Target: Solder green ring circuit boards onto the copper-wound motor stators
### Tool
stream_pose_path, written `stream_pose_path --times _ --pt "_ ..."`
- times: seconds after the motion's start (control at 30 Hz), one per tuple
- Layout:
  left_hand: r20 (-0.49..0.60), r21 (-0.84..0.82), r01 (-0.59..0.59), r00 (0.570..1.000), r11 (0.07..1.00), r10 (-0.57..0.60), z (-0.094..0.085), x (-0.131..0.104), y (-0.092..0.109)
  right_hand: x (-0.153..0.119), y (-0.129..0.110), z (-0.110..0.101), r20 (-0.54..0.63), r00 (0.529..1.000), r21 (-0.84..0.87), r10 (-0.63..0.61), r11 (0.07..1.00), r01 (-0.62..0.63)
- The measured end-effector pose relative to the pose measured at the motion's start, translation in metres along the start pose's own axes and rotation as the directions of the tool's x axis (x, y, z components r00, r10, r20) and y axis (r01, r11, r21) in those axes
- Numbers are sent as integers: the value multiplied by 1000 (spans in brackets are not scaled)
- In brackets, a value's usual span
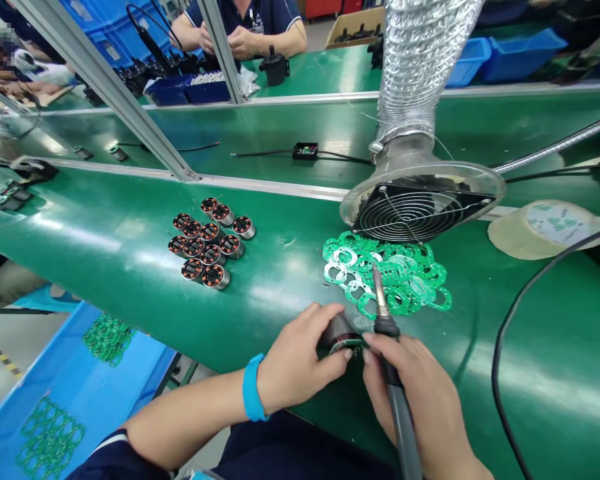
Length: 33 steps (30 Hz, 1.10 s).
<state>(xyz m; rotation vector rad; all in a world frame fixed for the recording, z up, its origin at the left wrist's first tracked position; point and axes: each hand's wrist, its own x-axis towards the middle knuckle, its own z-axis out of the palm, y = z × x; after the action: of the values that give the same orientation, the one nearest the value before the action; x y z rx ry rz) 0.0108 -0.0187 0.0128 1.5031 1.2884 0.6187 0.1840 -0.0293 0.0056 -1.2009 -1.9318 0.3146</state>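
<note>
One cylinder [339,329] fills curled left fingers [325,318]; right fingers [377,389] clasp a soldering iron [403,427].

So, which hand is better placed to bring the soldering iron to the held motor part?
Likely the right hand: it holds the soldering iron beside the motor part, while the left hand is occupied holding that part.

gry-handled iron [404,423], grn rings [391,273], silver motors [211,255] w/ orange coils [194,247], blue wristband [253,388]
</note>
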Motion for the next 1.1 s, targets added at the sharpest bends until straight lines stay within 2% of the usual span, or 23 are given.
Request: stream_pose_path --times 0.07,0.13,0.17,0.2,0.27,0.33,0.43,0.5,0.57,0.63,0.7,0.77,0.83,0.9,0.93,1.0,1.03,1.07,1.1 --pt "-27 252 -114 992 961 125 -1 0 1 -3 -2 3 36 970 173 239 955 -242" --pt "0 299 -127 991 946 133 -4 0 4 -4 -3 4 123 886 412 448 789 -456" --pt "12 271 -101 995 957 102 -5 1 6 -3 -3 4 163 856 515 491 698 -498" --pt "26 217 -60 998 974 56 -7 1 8 -3 -3 3 191 845 591 500 629 -506" --pt "76 78 35 996 996 -41 -10 1 13 -1 -1 2 211 851 656 481 576 -488" --pt "142 -13 101 985 995 -98 -13 2 17 -2 3 0 232 855 633 464 596 -495" --pt "202 53 92 974 994 -101 -17 4 19 -9 8 0 316 823 532 472 630 -565" --pt "261 70 104 958 992 -119 -18 7 18 -16 11 1 354 824 496 443 658 -567" --pt "396 -53 230 898 972 -191 -20 10 15 -21 12 0 320 867 489 382 717 -497" --pt "560 -193 397 796 897 -232 -22 13 12 -23 10 -2 270 914 487 302 776 -401" --pt "661 -258 487 719 834 -215 -23 15 9 -22 6 -7 272 935 493 225 802 -337" --pt "703 -299 517 688 802 -181 -24 15 8 -18 1 -12 278 947 503 159 816 -284" --pt "730 -344 558 665 755 -159 -22 15 6 -12 -1 -16 231 970 478 78 859 -183" --pt "769 -365 613 623 701 -144 -17 15 4 -5 -1 -20 165 982 394 -93 919 20" --pt "793 -362 637 595 681 -135 -14 15 4 -3 0 -21 133 972 327 -196 934 144" --pt "830 -346 669 546 658 -118 -12 18 5 2 4 -25 114 920 164 -375 920 355" --pt "826 -343 666 550 663 -125 -14 21 8 3 8 -29 128 897 79 -422 906 415" --pt "797 -344 641 585 686 -148 -18 26 11 4 13 -34 144 887 -6 -439 896 445" --pt "740 -343 594 648 727 -180 -26 32 16 5 20 -40 164 887 -88 -432 889 450"
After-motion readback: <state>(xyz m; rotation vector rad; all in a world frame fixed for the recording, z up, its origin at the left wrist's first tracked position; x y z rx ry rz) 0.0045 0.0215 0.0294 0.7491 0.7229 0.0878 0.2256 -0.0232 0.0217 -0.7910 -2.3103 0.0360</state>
